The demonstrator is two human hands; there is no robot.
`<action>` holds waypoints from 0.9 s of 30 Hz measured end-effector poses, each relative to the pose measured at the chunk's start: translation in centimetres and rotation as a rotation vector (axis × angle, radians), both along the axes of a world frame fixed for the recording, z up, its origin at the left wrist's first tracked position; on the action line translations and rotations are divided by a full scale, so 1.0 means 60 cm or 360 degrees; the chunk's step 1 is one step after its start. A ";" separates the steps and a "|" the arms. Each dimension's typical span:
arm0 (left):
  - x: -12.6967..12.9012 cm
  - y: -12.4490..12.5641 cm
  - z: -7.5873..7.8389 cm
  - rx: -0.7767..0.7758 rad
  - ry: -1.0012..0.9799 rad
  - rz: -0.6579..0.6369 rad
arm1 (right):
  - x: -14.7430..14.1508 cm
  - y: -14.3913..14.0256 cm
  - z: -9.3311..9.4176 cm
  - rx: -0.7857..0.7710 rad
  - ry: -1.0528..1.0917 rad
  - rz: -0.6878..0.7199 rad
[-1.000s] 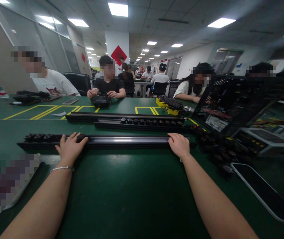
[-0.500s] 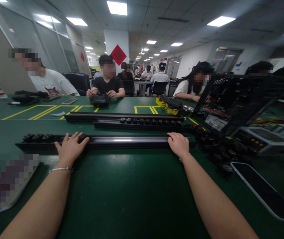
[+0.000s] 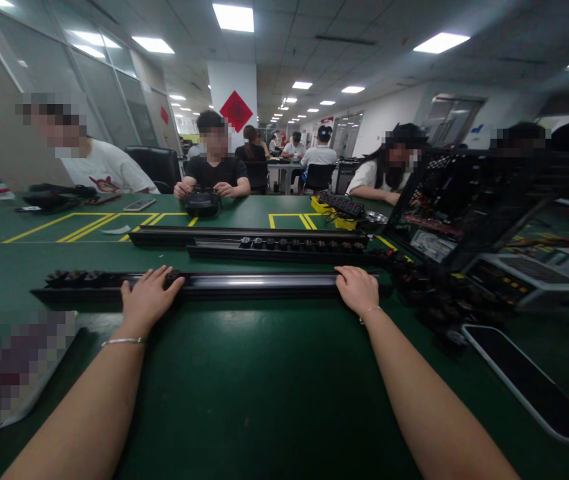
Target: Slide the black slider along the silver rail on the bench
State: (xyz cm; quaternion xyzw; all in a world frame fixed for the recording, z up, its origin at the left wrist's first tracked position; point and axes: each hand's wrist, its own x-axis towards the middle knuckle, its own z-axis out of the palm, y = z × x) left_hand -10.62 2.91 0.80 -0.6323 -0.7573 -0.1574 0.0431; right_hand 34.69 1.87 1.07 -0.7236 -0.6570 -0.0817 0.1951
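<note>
A long black power strip rail lies across the green table in front of me. Several black socket modules sit in its left end. My left hand rests flat on the rail beside those modules, its fingertips touching the nearest one. My right hand grips the rail near its right end. Two more black rails lie parallel farther back, one filled with several modules.
A heap of loose black modules lies right of my right hand, in front of an open black chassis. A flat tray sits at the right edge, a blurred sheet at the left. Several people sit across the table.
My left hand has slid a little to the right along the rail. My right hand and the rail stay where they were.
</note>
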 end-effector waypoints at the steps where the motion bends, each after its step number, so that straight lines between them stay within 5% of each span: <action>1: 0.002 -0.001 0.001 0.0004 0.0000 -0.0004 | 0.000 0.000 -0.001 0.0006 -0.0005 -0.0001; 27: 0.035 0.003 -0.006 0.0100 0.0122 -0.0279 | -0.001 -0.001 -0.001 0.0005 0.0025 -0.0009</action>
